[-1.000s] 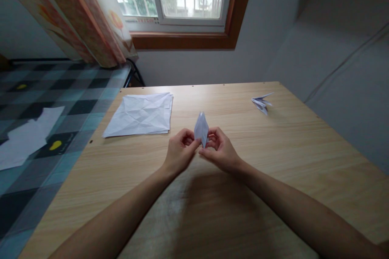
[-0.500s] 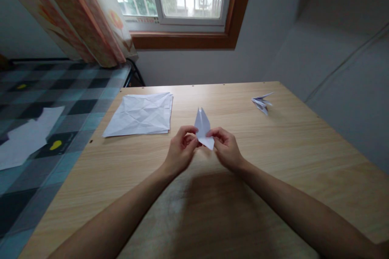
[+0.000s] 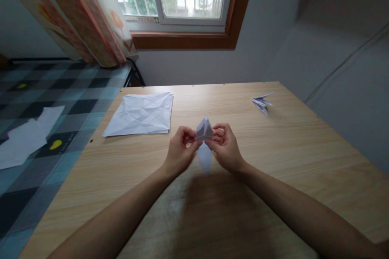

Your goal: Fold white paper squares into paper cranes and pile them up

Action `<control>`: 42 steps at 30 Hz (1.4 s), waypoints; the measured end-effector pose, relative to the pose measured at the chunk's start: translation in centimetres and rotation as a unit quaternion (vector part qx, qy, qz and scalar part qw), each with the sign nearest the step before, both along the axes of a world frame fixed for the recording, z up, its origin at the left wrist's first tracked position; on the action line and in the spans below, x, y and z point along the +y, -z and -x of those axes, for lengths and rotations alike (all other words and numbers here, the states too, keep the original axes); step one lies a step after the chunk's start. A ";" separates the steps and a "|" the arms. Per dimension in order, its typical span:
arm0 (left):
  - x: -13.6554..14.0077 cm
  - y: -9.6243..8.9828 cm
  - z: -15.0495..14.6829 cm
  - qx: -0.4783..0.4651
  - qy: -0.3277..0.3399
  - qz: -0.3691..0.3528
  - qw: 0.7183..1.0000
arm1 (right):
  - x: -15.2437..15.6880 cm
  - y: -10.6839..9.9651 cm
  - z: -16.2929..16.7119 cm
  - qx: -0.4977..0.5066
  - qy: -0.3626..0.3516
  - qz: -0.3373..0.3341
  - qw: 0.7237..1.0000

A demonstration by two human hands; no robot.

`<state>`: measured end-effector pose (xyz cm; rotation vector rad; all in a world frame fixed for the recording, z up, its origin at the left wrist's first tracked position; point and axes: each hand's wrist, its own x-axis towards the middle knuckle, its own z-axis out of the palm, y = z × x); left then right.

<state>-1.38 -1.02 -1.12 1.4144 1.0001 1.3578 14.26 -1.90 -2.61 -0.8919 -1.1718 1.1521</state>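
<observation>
Between my two hands is a small piece of folded white paper point(image 3: 204, 129), held over the middle of the table. Its upper part stands up in a peaked shape, and a pointed flap hangs down toward me below my thumbs. My left hand point(image 3: 184, 145) pinches its left side with thumb and fingers. On the other side my right hand point(image 3: 224, 142) grips the right edge, thumb in front near the centre. Fingertips hide part of the paper's sides.
A stack of creased white paper sheets point(image 3: 141, 113) lies at the table's back left. At the back right rests a folded paper figure point(image 3: 261, 103) with pointed ends. Left of the wooden table point(image 3: 288, 149), more paper point(image 3: 27, 139) lies on a checked cloth point(image 3: 18, 194).
The upright pointed flap has swung down toward me and hangs below my thumbs. A peaked part shows on top. Both hands have shifted their grip slightly; the other items have stayed put.
</observation>
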 end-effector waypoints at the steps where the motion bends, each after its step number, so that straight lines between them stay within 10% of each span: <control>1: 0.0 0.0 0.0 0.000 -0.002 -0.008 1.000 | -0.1 0.1 0.0 -0.010 0.001 -0.012 1.000; 24: -0.2 0.1 0.5 0.105 -0.014 -0.169 0.980 | -0.8 -1.8 -0.8 -0.255 0.104 -0.259 0.926; 32: -0.6 -1.0 1.0 0.243 -0.087 -0.386 0.886 | -1.0 -2.4 -0.7 -0.302 0.096 -0.269 0.909; 42: -0.6 -1.3 1.3 0.235 -0.108 -0.408 0.876 | -0.9 -2.1 -1.0 -0.325 0.062 -0.297 0.896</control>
